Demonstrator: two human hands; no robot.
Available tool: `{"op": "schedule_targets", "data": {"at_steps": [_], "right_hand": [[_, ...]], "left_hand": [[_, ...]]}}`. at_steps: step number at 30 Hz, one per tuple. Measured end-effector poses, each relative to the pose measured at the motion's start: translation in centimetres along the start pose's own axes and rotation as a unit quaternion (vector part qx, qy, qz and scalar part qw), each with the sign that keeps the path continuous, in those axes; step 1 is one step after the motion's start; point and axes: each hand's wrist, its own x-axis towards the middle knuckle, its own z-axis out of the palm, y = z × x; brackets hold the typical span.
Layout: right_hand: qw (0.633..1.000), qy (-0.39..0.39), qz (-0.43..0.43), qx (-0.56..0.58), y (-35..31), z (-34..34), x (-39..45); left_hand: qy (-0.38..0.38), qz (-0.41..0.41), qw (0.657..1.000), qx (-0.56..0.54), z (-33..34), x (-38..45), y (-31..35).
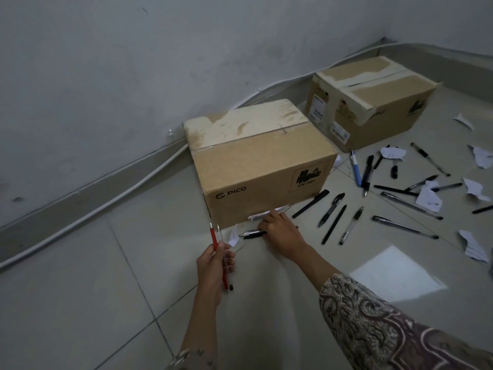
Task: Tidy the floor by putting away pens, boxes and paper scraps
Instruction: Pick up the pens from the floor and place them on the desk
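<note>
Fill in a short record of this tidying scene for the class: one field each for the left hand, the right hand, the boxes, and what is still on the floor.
left hand: grips a red pen and a clear pen
right hand: on a dark pen lying by the near box
boxes: near box taped shut, by the wall; far box behind it in the corner
floor: scattered pens, paper scraps, white sheet

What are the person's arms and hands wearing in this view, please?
Both hands, left hand and right hand, are bare, with no gloves. The right arm wears a loose patterned sleeve in dark maroon and pale swirls; a matching cuff shows at the left forearm.
</note>
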Motion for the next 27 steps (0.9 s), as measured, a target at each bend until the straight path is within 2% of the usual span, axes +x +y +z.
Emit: {"op": "schedule_targets", "data": {"at_steps": [4,7,13,17,22,27], "right_hand": [[0.993,-0.076,0.055,0.067,0.2,-0.3,0.0],[0.976,-0.079,0.096,0.181,0.2,-0.3,-0.2],[0.948,-0.075,0.123,0.284,0.5,-1.0,-1.2],[0.901,-0.079,0.148,0.399,0.8,-2.6,-1.6],[0.780,-0.142,0.200,0.576,1.6,-4.8,-3.2],[0.761,-0.156,0.217,0.591,2.8,-6.2,-5.1]], "left_hand": [[-0.010,-0.004,1.000,-0.005,0.8,-0.2,0.1],[-0.018,0.001,1.000,0.009,1.4,-0.3,-0.1],[-0.036,-0.014,0.999,0.014,2.6,-0.7,0.0],[-0.035,-0.021,0.999,0.027,3.3,-0.8,-0.3],[-0.069,-0.016,0.997,0.018,5.0,-1.8,-0.2],[-0.100,-0.040,0.994,-0.013,8.5,-3.3,0.0]]}}
